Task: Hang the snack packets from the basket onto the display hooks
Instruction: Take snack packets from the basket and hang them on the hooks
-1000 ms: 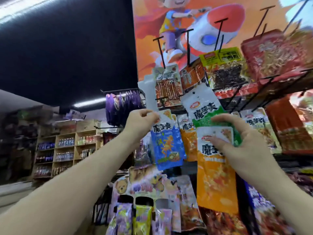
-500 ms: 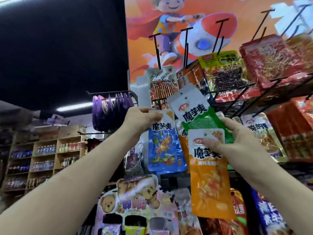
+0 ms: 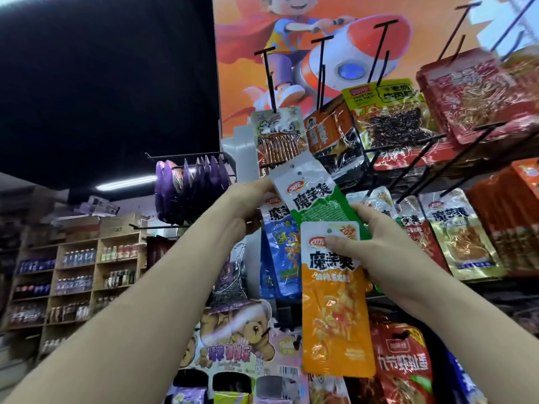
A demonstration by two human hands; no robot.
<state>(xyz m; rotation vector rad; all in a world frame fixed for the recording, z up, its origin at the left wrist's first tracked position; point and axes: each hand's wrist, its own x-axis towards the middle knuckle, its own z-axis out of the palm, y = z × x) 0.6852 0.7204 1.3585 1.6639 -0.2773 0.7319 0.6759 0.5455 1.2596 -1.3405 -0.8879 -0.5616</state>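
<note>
Above both grips is the biggest thing I see, an orange poster [image 3: 431, 21] of a cartoon child riding a rocket, its top cut off by the frame. Far left of the left grip [image 3: 248, 203], wooden shelves [image 3: 78, 272] hold bottles too blurred to read. Black display hooks [image 3: 322, 74] stand out over that grip, some carrying packets.

My right grip [image 3: 386, 253] is clamped on two snack packets fanned together. Its thumb presses the header of the orange packet [image 3: 335, 316], which reads 魔芋爽 with "20%" in the corner. Its fingers go behind that and the green packet [image 3: 318, 199], which has the same 魔芋爽 lettering and slants up toward the left grip. Neither is on a hook.

The left grip touches the edge of the green packet's white header; its fingertips are hidden, so I cannot tell what it holds.

Below the right grip a red packet [image 3: 402, 363] reads 九节虾扯蛋. Between the grips hangs a blue packet [image 3: 281, 246], half covered
</note>
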